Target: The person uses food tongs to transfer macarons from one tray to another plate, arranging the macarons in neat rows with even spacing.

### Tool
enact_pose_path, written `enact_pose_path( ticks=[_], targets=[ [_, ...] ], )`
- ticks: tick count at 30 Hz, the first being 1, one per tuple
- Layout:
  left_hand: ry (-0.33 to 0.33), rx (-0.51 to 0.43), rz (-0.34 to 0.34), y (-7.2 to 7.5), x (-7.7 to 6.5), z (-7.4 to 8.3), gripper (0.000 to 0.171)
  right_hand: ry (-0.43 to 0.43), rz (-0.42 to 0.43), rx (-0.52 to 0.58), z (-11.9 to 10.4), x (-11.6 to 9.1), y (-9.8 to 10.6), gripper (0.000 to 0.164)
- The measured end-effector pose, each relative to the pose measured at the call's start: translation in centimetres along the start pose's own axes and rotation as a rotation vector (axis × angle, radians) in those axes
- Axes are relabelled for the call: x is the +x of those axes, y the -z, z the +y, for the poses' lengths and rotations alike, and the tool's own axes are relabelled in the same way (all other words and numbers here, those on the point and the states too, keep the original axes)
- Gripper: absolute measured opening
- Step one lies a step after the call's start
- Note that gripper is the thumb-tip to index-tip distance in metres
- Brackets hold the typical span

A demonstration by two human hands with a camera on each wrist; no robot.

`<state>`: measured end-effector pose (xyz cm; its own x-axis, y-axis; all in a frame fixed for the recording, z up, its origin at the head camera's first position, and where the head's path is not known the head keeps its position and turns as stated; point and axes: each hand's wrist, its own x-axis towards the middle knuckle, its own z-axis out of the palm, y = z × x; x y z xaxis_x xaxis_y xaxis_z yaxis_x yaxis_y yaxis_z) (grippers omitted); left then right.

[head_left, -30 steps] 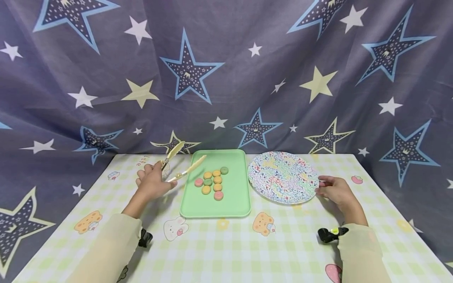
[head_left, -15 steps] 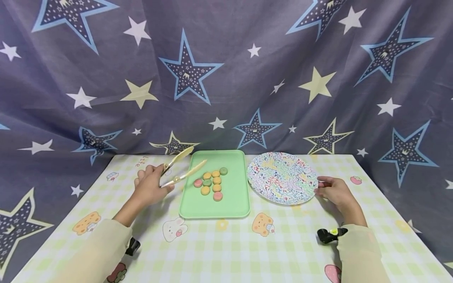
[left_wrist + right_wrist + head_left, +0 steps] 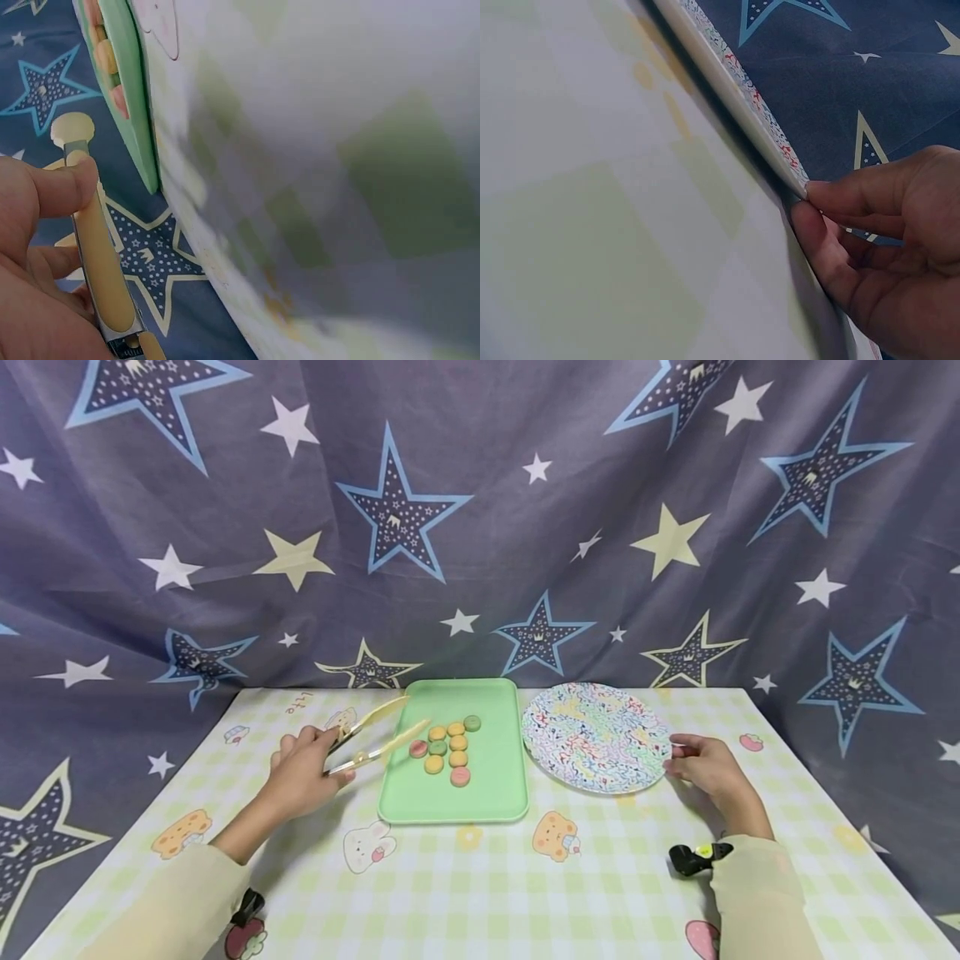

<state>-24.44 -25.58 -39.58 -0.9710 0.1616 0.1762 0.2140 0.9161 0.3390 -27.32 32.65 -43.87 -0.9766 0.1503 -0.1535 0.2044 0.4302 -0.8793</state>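
Currently, my left hand (image 3: 300, 772) grips a pair of tongs (image 3: 390, 746), metal with cream-coloured ends. Their two arms stand apart, tips out over the left edge of a green tray (image 3: 491, 781); whether they touch anything there, I can't tell. My right hand (image 3: 711, 772) pinches the rim of a round plate (image 3: 596, 737) at its right side, thumb against fingers. Plate white, covered in multicoloured squiggles, lying just right of the tray.

On the tray, nine small round biscuits (image 3: 458, 743) grouped around the middle: five yellow, two green, two pink. The nearer tong tip is close to the leftmost ones.

Pale sleeves (image 3: 757, 893) on my arms, a black device (image 3: 697, 858) at each wrist. Underneath, a green-and-white checked tablecloth (image 3: 622, 902); behind, a dark star-patterned curtain (image 3: 495, 518).
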Motion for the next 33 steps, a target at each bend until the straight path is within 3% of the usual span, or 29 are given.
enact_pose_path(
  ticks=[12,21,33],
  targets=[
    [-0.045,0.038,-0.073,0.7,-1.4,-0.9,0.073,0.015,-0.002,-0.015,0.1,0.1,0.2,0.061],
    [-0.093,0.079,-0.114,1.1,-1.0,-1.2,0.069,0.02,0.004,-0.007,0.2,0.0,0.1,0.06],
    [-0.099,0.111,-0.159,1.3,-0.2,-0.8,0.066,0.006,0.0,-0.019,0.0,0.0,0.0,0.061]
  ],
)
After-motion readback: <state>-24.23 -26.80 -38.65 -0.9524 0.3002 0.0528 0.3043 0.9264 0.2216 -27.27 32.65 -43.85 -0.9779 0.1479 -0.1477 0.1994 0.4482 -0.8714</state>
